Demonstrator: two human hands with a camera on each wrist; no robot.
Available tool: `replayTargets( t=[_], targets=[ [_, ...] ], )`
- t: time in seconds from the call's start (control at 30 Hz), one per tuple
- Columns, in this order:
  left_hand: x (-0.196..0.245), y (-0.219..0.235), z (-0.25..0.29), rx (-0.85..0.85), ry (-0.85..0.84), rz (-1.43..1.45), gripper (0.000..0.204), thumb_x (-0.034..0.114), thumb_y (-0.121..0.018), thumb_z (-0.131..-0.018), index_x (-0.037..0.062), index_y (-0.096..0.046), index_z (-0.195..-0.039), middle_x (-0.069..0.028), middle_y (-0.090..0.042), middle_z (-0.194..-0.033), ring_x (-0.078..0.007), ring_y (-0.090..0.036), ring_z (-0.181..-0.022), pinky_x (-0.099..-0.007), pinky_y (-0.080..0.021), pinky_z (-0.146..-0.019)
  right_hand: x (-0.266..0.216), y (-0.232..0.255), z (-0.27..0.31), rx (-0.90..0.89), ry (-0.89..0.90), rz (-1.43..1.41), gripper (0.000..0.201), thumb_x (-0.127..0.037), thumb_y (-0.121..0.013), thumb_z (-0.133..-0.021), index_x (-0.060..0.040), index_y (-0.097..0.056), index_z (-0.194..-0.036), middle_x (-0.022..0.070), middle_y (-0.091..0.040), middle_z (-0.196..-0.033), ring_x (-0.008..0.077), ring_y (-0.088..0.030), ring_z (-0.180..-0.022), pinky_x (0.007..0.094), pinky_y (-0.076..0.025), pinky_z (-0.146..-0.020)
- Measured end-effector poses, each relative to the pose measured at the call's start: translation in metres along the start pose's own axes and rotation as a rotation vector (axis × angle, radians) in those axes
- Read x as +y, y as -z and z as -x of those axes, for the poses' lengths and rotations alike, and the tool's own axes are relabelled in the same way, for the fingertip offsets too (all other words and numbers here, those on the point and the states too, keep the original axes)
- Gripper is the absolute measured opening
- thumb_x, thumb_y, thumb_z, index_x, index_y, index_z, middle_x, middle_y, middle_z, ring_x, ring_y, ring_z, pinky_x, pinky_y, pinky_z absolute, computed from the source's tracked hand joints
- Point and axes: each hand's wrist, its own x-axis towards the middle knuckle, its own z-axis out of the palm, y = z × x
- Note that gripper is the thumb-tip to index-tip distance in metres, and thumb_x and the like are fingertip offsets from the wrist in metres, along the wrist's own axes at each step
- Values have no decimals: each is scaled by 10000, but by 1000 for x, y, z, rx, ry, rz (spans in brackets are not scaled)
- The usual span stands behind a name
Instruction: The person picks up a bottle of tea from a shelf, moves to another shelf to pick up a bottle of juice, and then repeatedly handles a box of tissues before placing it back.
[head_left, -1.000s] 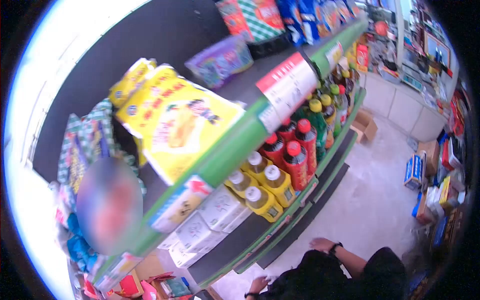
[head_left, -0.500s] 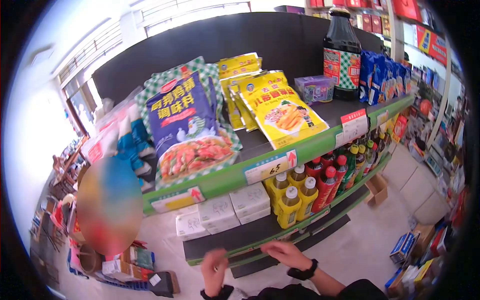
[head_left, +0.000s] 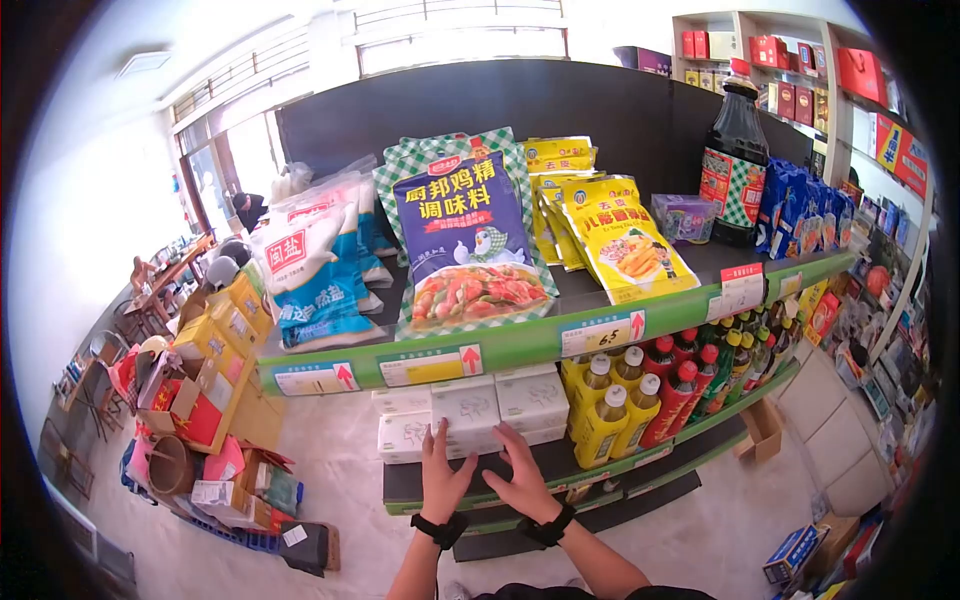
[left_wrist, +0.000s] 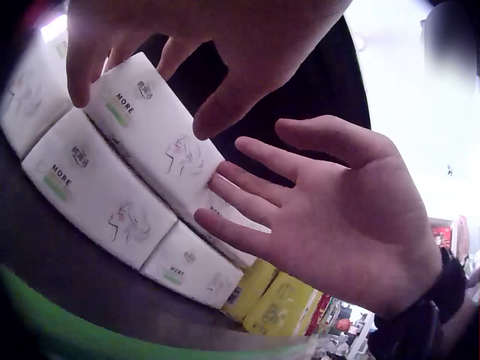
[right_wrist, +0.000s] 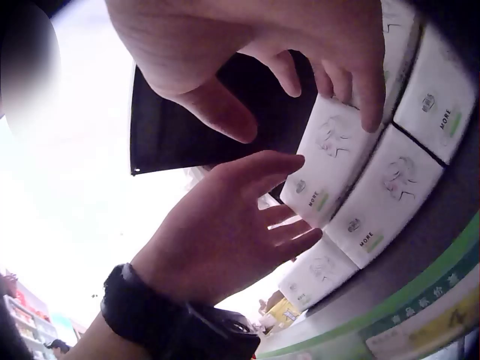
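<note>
White tissue packs [head_left: 466, 406] printed with a line-drawn face are stacked on the lower shelf. My left hand [head_left: 446, 482] reaches to the front of the stack, fingers extended and thumb spread. Beside it, my right hand [head_left: 524, 484] has its fingertips right at the packs, palm turned inward. In the left wrist view, the left fingers [left_wrist: 82, 67] overlap the top edge of one pack [left_wrist: 154, 127], and the right hand [left_wrist: 337, 202] faces them with loosely straight fingers. The right wrist view shows both hands over the same packs [right_wrist: 386, 199], with a gap between the thumbs.
Yellow bottles [head_left: 605, 425] and red-capped bottles [head_left: 672, 405] stand right of the packs. Above, a green-edged shelf [head_left: 520, 352] holds seasoning bags [head_left: 470, 235], salt bags [head_left: 310, 275] and a dark sauce bottle [head_left: 735, 160]. Boxes [head_left: 225, 320] crowd the left floor.
The head view has levelled and turned left, bringing the salt bags into sight. Both hands have moved up from below the lower shelf to the tissue packs.
</note>
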Motion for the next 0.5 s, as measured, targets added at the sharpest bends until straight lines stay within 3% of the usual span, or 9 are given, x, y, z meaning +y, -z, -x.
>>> replayTargets(
  t=[0.13,0.23,0.33,0.37,0.4,0.43,0.5],
  targets=[
    [-9,2,2,80,22,125,669,146,-725,-778,27,-471,-1385,-262,-462,-1374,-365,-527,-1179,-382,-457,-973,-2,0,-1,32,-32,-99,722,-28,-694,-815,-56,-352,-1450,131,-324,-1461,258,-366,-1358,406,-405,-1068],
    [10,21,23,87,48,146,625,123,-731,-764,22,-520,-1343,-209,-524,-1312,-301,-581,-1047,-339,-505,-860,-17,3,1,57,1,-218,695,-76,-699,-826,-43,-368,-1437,151,-407,-1356,271,-412,-1310,391,-412,-1060],
    [37,40,67,164,-100,83,554,97,-755,-721,11,-596,-1244,-217,-550,-1247,-302,-597,-1043,-352,-522,-852,-46,14,20,31,-38,-211,625,-68,-695,-840,-30,-431,-1405,135,-430,-1299,243,-458,-1265,357,-440,-1035],
    [35,49,84,130,-229,8,539,48,-741,-735,9,-578,-1247,-190,-520,-1288,-300,-567,-1139,-365,-531,-878,-57,21,30,10,-65,-230,598,-67,-693,-844,-27,-452,-1390,129,-438,-1283,237,-484,-1234,347,-450,-1022],
    [77,62,98,207,-216,-119,226,30,-670,-816,1,-683,-1040,-194,-649,-1030,-364,-608,-976,-411,-487,-843,-68,29,42,-9,-97,-251,572,-66,-691,-849,-24,-474,-1376,124,-446,-1267,231,-509,-1204,337,-461,-1010],
    [60,64,118,185,-318,-108,294,9,-706,-756,7,-675,-1048,-211,-625,-1027,-380,-592,-986,-428,-486,-846,-76,37,55,-22,-132,-270,547,-65,-690,-853,-21,-495,-1362,119,-453,-1251,225,-534,-1173,327,-471,-997],
    [76,71,143,127,-435,-283,355,0,-691,-705,11,-672,-1059,-210,-620,-1054,-381,-594,-978,-433,-489,-850,-84,50,80,-69,-164,-318,505,-57,-686,-858,-24,-526,-1336,107,-468,-1234,205,-587,-1090,297,-484,-976]
  ],
)
